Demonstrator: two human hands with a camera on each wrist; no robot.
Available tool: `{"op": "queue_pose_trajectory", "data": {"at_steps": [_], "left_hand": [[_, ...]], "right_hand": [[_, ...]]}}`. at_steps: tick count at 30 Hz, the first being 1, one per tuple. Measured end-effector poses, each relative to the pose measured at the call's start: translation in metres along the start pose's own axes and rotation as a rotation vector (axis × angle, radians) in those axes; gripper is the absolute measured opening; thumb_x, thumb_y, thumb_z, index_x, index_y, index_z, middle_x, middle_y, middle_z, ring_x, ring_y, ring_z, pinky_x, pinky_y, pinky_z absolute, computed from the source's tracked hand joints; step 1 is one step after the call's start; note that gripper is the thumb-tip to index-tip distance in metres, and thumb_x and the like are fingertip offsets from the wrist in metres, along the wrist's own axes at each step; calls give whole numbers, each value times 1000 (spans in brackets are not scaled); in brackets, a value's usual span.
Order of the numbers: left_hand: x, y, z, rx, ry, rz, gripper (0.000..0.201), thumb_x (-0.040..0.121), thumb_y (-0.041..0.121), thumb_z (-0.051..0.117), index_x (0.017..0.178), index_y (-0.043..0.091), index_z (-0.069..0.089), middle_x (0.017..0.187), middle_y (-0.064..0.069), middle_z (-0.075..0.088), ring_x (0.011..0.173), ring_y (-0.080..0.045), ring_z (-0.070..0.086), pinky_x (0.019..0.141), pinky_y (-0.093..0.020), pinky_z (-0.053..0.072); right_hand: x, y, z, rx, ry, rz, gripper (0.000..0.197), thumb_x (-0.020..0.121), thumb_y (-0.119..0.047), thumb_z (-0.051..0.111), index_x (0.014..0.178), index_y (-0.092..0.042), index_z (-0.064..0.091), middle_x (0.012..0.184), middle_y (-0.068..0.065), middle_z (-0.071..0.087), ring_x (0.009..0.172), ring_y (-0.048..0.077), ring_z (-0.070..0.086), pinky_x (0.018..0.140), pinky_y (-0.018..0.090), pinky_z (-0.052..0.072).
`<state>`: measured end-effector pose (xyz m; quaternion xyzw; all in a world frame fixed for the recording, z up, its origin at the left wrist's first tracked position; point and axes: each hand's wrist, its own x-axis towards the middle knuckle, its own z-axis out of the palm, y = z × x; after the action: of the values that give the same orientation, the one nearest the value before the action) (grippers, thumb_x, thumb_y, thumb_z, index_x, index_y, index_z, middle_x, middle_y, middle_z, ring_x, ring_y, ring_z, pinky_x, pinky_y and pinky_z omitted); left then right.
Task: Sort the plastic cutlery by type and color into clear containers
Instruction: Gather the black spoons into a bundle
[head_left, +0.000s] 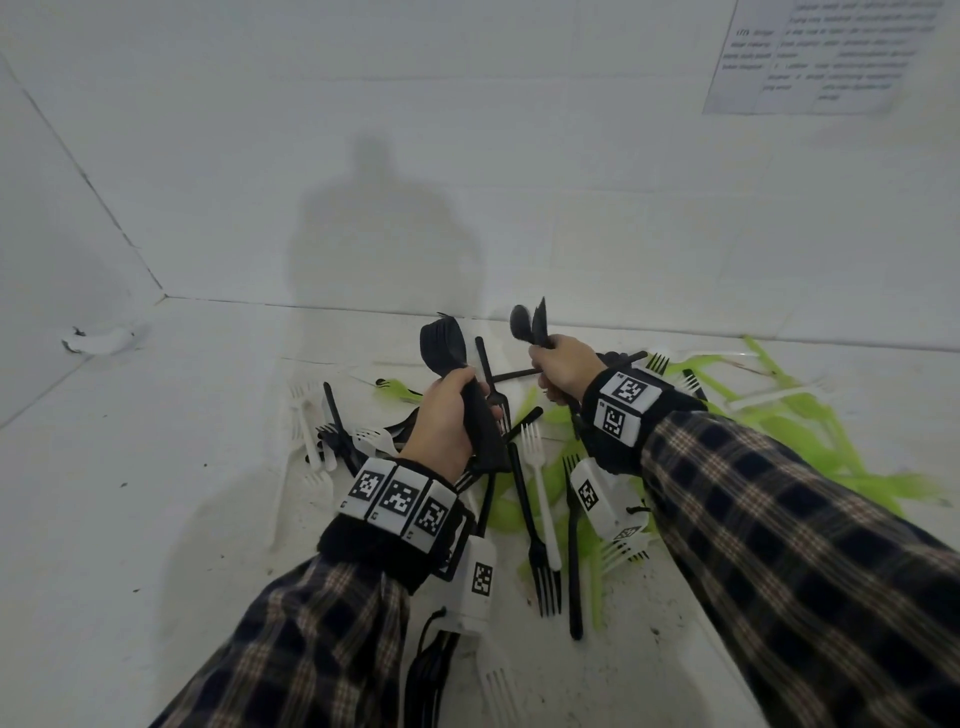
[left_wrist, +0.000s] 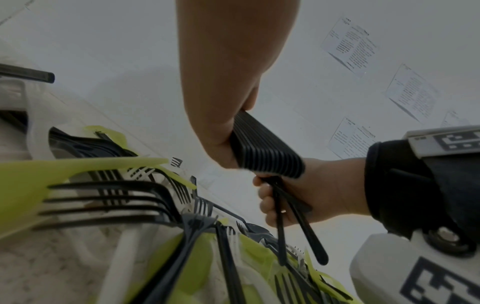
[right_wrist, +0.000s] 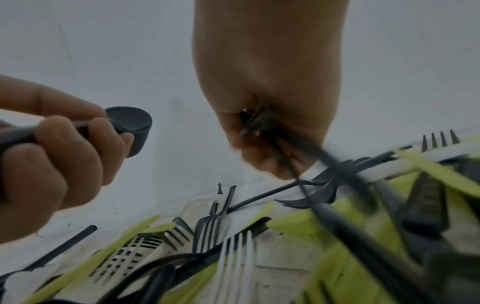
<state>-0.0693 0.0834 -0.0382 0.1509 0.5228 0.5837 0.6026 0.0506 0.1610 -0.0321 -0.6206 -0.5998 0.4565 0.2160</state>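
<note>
My left hand (head_left: 454, 410) grips a thick stack of black spoons (head_left: 442, 344), bowls up and handles (left_wrist: 267, 152) pressed together in my fist. Close to its right, my right hand (head_left: 563, 370) grips a few black pieces (head_left: 527, 323); a spoon bowl and a pointed tip stick out above the fist. Their thin handles (left_wrist: 293, 218) hang crossed below the right hand (left_wrist: 298, 197). Both hands hover over a mixed pile of black forks (head_left: 543, 566), white forks (head_left: 537, 473) and green knives (head_left: 810, 431) on the white surface. No clear container is in view.
White walls close the space at the back and left, meeting at a corner (head_left: 165, 297). Printed sheets (head_left: 826, 52) hang on the back wall. A white scrap (head_left: 101, 340) lies far left. A dark bundle (head_left: 431, 675) and a white fork (head_left: 496, 686) lie near my left sleeve.
</note>
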Motion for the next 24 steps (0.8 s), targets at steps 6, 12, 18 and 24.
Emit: {"op": "queue_pose_trajectory", "data": {"at_steps": [6, 12, 18, 24], "left_hand": [[-3, -4, 5, -34, -15, -29, 18, 97, 16, 44, 79, 10, 45, 66, -2, 44, 54, -16, 41, 41, -17, 40], [3, -9, 10, 10, -28, -64, 18, 96, 21, 46, 80, 11, 46, 67, -2, 46, 53, -17, 46, 46, -23, 42], [9, -12, 14, 12, -50, -94, 15, 94, 25, 50, 92, 11, 46, 72, -1, 49, 44, -16, 51, 49, -25, 41], [8, -13, 22, 38, -66, -86, 15, 96, 24, 47, 94, 9, 44, 72, -1, 47, 53, -18, 48, 47, -24, 42]], "right_hand": [[2, 2, -7, -40, 127, 22, 19, 91, -14, 45, 99, -1, 56, 64, 3, 45, 51, 17, 39, 48, 25, 34], [9, 7, -15, 80, 278, 193, 26, 91, -11, 44, 114, 2, 50, 94, 14, 55, 84, 28, 55, 78, 39, 50], [10, 22, -42, 45, 549, 223, 36, 98, -21, 40, 129, -2, 41, 126, 19, 55, 115, 34, 53, 90, 37, 42], [15, 43, -68, -304, 337, 263, 21, 93, -13, 46, 78, 0, 51, 84, 9, 52, 86, 23, 47, 73, 31, 41]]}}
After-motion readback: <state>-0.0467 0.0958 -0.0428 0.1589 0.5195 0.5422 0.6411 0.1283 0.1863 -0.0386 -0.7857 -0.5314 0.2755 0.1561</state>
